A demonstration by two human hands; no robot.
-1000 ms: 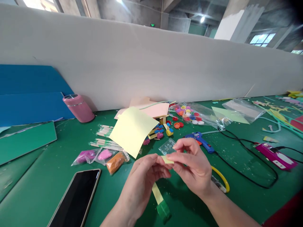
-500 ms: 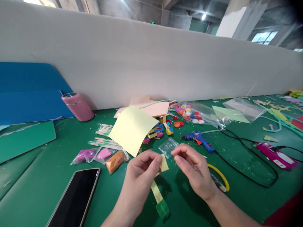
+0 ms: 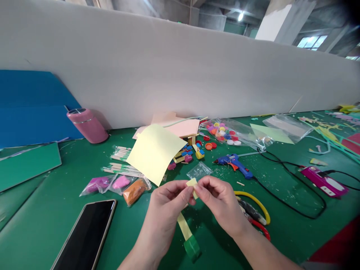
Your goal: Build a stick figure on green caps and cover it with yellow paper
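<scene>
Between my two hands is a small piece of pale yellow paper (image 3: 192, 183). My left hand (image 3: 173, 200) pinches it from the left, thumb on top. The fingertips of my right hand (image 3: 218, 198) close on its right edge. Below my left hand a pale yellow strip (image 3: 184, 226) runs down to a green block-like piece (image 3: 192, 247) at its end; whether that strip touches my hand is hidden. Just beyond the hands lie a small clear plastic bag (image 3: 199, 170) and a large yellow sheet (image 3: 156, 152).
A blue glue gun (image 3: 234, 164) lies to the right, its black cable running to a magenta power strip (image 3: 323, 182). Pliers with yellow and red handles (image 3: 263, 204) rest beside my right wrist. At left are a phone (image 3: 84, 236), bagged clay (image 3: 134, 190) and a pink cup (image 3: 87, 125).
My right hand has moved left and now grips the small yellow paper, which only my left hand held before. The view has shifted slightly.
</scene>
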